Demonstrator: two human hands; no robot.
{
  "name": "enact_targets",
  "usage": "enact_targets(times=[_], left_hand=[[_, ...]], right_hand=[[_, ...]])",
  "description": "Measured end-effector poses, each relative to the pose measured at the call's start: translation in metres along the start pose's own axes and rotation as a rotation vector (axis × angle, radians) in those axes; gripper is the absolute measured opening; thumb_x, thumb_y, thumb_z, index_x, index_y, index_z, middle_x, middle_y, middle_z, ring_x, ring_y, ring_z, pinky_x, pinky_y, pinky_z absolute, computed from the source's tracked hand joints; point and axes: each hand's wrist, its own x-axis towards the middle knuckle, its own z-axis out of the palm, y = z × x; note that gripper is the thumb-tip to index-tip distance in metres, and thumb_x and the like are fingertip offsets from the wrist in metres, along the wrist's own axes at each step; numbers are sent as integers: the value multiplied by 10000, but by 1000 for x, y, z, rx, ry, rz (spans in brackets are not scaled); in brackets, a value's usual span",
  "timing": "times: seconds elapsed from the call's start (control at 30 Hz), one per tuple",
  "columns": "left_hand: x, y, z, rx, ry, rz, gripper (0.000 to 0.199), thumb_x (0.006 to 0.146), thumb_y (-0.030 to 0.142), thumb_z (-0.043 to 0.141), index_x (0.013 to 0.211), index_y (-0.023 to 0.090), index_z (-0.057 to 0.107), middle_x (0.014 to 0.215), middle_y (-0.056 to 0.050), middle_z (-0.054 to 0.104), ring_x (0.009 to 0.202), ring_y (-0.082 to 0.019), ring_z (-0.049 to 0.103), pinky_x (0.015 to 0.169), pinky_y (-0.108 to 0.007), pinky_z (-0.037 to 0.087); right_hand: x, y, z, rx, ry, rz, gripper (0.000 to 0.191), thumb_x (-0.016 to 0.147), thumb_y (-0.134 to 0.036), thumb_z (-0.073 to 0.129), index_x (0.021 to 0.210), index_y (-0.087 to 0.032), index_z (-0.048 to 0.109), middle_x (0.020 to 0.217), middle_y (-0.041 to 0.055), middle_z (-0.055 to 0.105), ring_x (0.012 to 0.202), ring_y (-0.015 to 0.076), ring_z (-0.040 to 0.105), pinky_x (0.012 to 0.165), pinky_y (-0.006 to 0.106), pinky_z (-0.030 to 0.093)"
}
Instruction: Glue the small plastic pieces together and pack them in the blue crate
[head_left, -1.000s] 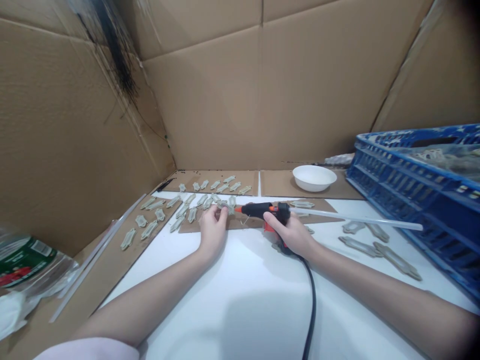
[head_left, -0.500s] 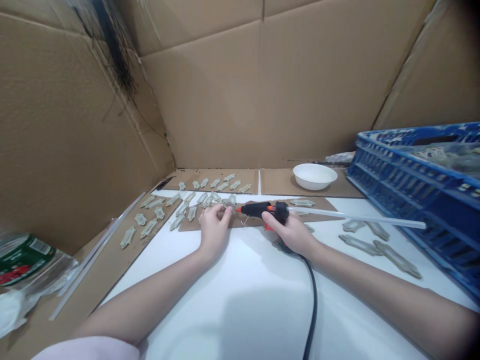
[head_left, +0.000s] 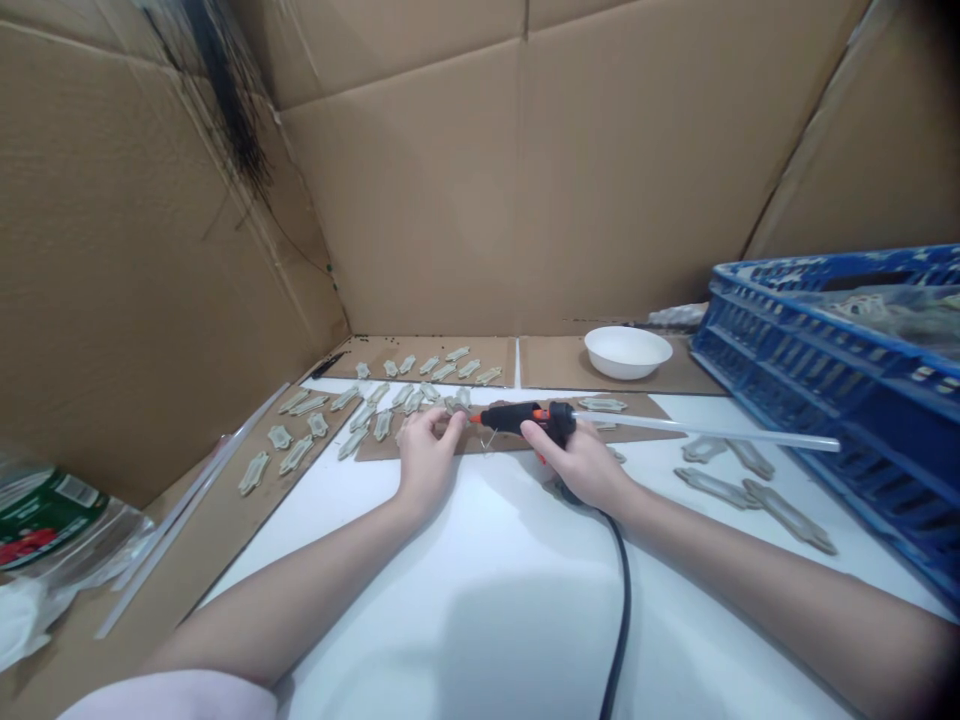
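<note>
My right hand [head_left: 589,462] is wrapped round a black and orange glue gun [head_left: 508,418], with a long clear glue stick [head_left: 712,430] jutting from its back end. The gun's orange nozzle points left, at the fingertips of my left hand [head_left: 429,450]. Those fingers are pinched on a small pale ornate piece [head_left: 459,400], held over a cardboard strip [head_left: 480,440]. Fine strands hang below the nozzle. Several similar pale pieces [head_left: 382,425] lie to the left of my left hand, and larger ones [head_left: 789,515] lie to the right.
A white bowl [head_left: 628,353] stands at the back on cardboard. On the right is a blue crate [head_left: 817,400] with plastic bags inside. The gun's black cable [head_left: 621,620] runs toward me over the white table [head_left: 390,620]. Far left are clear sticks [head_left: 187,515] and a green-labelled container [head_left: 49,515].
Both hands hold almost the same pose. The back end of the glue stick has shifted slightly left, and the gun's red trigger shows less beneath my right hand.
</note>
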Motion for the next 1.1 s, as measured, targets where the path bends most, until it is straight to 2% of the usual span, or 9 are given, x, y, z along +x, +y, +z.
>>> enact_targets(times=[0.3,0.47,0.67,0.8,0.97,1.1], left_hand=[[-1,2,0,-8,16,-17,259,681,378,525,516,182,493,497,12,435,571,-137,414,514,-227,279],[0,0,0,-19,22,-27,280,698,381,513,511,179,459,488,23,414,546,-123,399,503,-223,270],[1,-3,-1,-49,44,-40,322,701,418,502,506,182,398,488,30,364,529,-114,349,498,-222,246],[1,-5,-1,-50,38,-45,325,713,408,493,515,181,370,497,38,330,525,-105,313,502,-220,235],[1,-7,-1,-27,-4,-61,327,756,384,456,547,177,314,522,46,266,529,-93,270,506,-215,219],[3,-9,0,-21,-24,-65,317,782,364,414,559,179,285,532,46,264,530,-93,276,508,-212,224]], right_hand=[[-2,-1,0,-10,-2,-18,412,802,-482,352,858,-194,642,659,23,612,672,186,549,645,280,393],[-3,0,3,-71,28,30,428,788,-528,347,740,-200,619,612,21,585,619,183,536,593,274,386],[-1,10,7,-13,173,154,454,765,-576,355,722,-195,599,664,43,606,684,207,558,609,286,397],[1,16,8,105,272,209,475,753,-581,374,753,-168,608,588,50,570,583,189,538,518,267,391],[2,16,6,296,375,240,473,737,-577,413,706,-141,595,462,11,474,428,139,464,432,251,381],[2,17,6,367,442,258,476,719,-578,443,736,-136,620,447,-5,462,391,121,437,396,240,372]])
